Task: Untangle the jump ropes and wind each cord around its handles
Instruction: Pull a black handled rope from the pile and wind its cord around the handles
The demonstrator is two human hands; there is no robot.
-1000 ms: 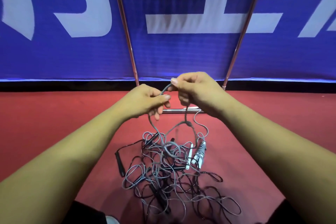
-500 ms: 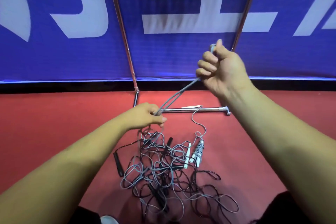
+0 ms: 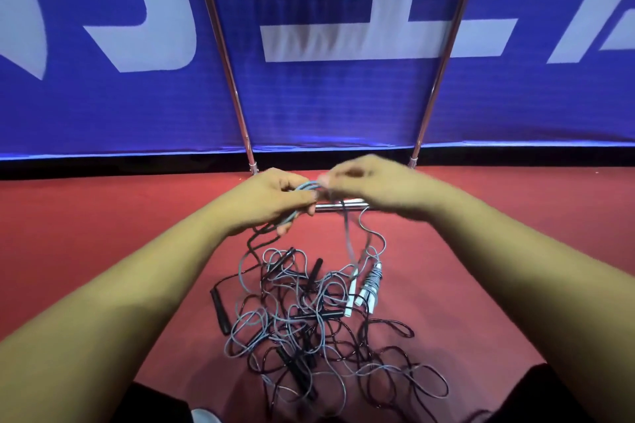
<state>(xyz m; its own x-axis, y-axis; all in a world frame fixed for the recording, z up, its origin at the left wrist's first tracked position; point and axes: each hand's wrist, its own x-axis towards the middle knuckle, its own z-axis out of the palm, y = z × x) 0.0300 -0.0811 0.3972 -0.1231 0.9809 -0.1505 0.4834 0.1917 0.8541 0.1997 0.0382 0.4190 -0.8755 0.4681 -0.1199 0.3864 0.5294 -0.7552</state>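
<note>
Both hands are up over the red floor [image 3: 103, 233], close together, almost touching. The left hand [image 3: 275, 199] has its fingers curled round a small bundle of grey cord [image 3: 305, 186], with loops passing through the fist and coming out below the fingers. The right hand [image 3: 371, 185] is motion-blurred; its fingertips are bunched at the top of the same loop, pinching it, and the finer finger detail can't be made out. One grey strand drops from under the right hand straight down to the tangle of jump ropes [image 3: 309, 326], which lies on the floor below and between the forearms. Grey and black cords are mixed and heavily crossed over. A black handle [image 3: 220, 311] lies at the left edge of the pile, and more black handles are buried in the middle. White handles [image 3: 369, 288] with grey cord wrapped round them sit at the upper right of the pile. A metal bar [image 3: 338, 205] lies on the floor just behind the hands, and two slanted metal poles [image 3: 223, 55] rise in front of a blue banner [image 3: 326, 106] with white lettering.
</note>
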